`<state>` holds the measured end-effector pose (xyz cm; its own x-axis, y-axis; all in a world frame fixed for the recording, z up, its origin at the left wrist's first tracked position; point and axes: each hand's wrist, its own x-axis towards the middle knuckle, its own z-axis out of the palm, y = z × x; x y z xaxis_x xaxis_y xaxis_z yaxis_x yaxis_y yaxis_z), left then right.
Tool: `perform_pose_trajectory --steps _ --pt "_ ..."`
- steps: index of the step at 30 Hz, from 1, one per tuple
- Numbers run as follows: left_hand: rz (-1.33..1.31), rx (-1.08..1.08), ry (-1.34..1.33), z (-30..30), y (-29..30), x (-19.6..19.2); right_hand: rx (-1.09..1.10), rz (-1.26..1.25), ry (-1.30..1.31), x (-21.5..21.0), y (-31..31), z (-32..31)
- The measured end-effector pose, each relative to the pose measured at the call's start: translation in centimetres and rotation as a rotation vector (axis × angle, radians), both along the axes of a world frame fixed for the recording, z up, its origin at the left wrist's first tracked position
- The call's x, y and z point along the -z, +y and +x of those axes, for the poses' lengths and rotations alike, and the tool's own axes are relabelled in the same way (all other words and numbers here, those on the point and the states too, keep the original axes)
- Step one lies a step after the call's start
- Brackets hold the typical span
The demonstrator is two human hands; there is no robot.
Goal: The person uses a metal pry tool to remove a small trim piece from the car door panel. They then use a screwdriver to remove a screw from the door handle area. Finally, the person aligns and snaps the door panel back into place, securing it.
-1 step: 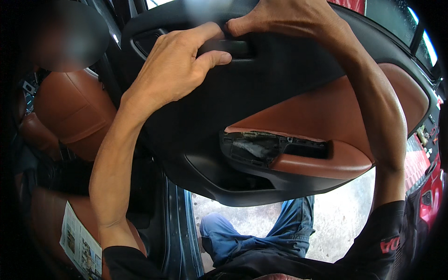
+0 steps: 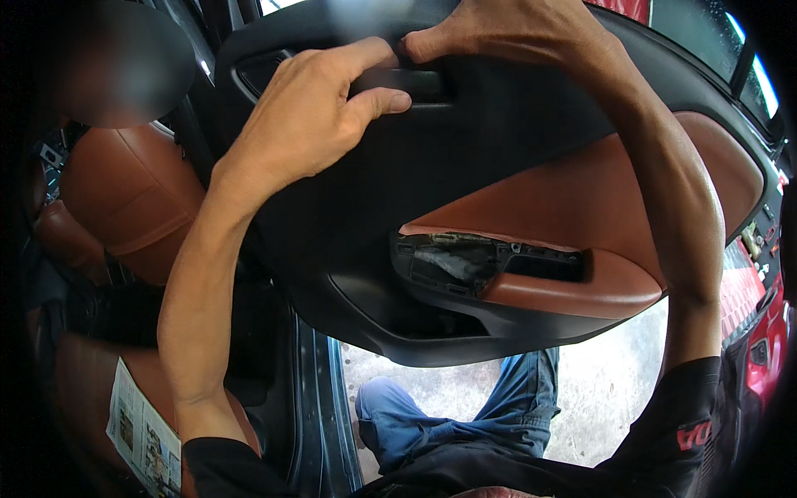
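A black door panel [image 2: 465, 137] with a brown leather inset fills the middle of the view. At its upper part, my left hand [image 2: 320, 104] is curled around a black rectangular part [image 2: 419, 85], thumb along the lower edge and fingers above. My right hand [image 2: 506, 29] reaches over from the right, its thumb tip close to the left fingers; the other fingers are hidden at the top edge. Lower down, the brown armrest [image 2: 581, 295] has an uncovered opening [image 2: 444, 261] with whitish material and clips inside.
Brown car seats [image 2: 133, 195] stand at the left, and a printed paper [image 2: 141, 427] lies on the nearer one. The blue door sill [image 2: 318, 398] runs beside my legs [image 2: 465, 423]. Pale floor [image 2: 610, 382] shows under the door. A red car [image 2: 760, 357] is at the right edge.
My left hand and forearm have shifted very slightly. The right hand and the door panel look the same.
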<state>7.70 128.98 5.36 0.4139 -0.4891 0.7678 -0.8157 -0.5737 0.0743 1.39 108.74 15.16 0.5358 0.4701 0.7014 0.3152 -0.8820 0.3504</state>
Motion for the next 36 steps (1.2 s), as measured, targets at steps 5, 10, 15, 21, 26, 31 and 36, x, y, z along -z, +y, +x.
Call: perform_pose_trajectory --steps 5,10,15,21,26,31,36 --pt "0.12 0.004 -0.031 0.9 0.6 -1.1 -0.046 0.025 0.027 -0.2 0.4 -0.4" --pt "0.278 0.033 -0.283 2.5 1.2 -1.4 -0.074 -0.046 -0.078 0.1 -0.3 0.6" --pt "0.295 0.007 -0.447 2.6 0.8 -1.0 -0.035 -0.078 -0.086 -0.2 -1.4 2.2" --pt "0.236 0.014 -0.631 3.5 0.6 -0.1 -0.029 -0.046 -0.074 -0.3 -0.6 0.8" --pt "0.136 0.064 -0.734 3.0 -0.3 0.4 -0.109 -0.102 -0.234 0.6 -0.4 -1.2" --pt "0.15 -0.067 -0.84 3.0 2.9 0.6 -0.079 0.019 -0.079 0.9 0.8 -0.1" --pt "-0.417 -0.192 -0.913 4.9 3.3 4.2 0.071 -0.046 -0.017 -0.7 0.6 -1.3"
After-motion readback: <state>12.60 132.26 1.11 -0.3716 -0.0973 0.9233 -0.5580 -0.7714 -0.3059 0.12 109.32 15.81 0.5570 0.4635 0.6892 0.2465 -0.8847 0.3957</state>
